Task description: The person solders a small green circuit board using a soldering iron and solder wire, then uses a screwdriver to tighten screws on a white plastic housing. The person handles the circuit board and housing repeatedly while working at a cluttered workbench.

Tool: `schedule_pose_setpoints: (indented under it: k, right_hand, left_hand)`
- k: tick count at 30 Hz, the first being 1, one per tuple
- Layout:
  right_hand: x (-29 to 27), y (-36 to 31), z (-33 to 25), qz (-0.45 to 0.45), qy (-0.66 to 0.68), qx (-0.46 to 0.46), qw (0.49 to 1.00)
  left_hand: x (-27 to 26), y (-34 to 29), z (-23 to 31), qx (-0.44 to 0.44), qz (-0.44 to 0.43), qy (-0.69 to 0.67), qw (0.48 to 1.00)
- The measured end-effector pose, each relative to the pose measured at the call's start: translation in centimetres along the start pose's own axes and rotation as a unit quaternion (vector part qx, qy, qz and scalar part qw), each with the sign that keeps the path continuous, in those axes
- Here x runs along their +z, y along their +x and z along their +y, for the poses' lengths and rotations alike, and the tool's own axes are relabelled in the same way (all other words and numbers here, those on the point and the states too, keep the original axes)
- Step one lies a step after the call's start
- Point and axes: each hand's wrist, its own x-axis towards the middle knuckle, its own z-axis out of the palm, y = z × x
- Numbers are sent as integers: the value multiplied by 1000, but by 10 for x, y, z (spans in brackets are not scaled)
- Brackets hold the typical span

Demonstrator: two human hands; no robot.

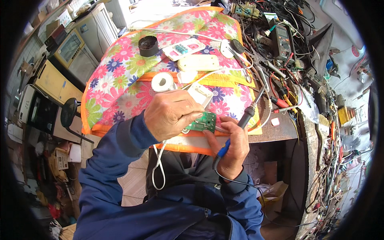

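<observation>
We have the green board (209,119) between our two hands, held just past the near edge of the cloth's middle folds. Our right hand (233,145) grips the board's near right corner between thumb and fingers, and the iron (245,117) lies across that same hand, its metal end pointing away from us and to the right. Our left hand (172,111) is pinched closed at the board's left end; we cannot tell what, if anything, sits in the pinch. Just beyond that pinch are the white case (201,94) and, to its left, the roll (155,85). Farther past the left hand stands the black tin (148,50). Nearer us, below the left hand, a white cord (160,159) hangs in a loop. The floral cloth (105,105) spreads beyond both hands.
</observation>
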Motion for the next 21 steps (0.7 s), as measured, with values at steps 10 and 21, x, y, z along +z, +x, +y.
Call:
schedule_pose_setpoints:
  k: [10, 21]
  right_hand:
    - [7, 1, 8, 17, -23, -52, 998]
    - [-5, 9, 4, 19, 113, 33, 993]
  left_hand:
    - [24, -5, 20, 2, 39, 175, 984]
    - [31, -3, 17, 21, 41, 163, 985]
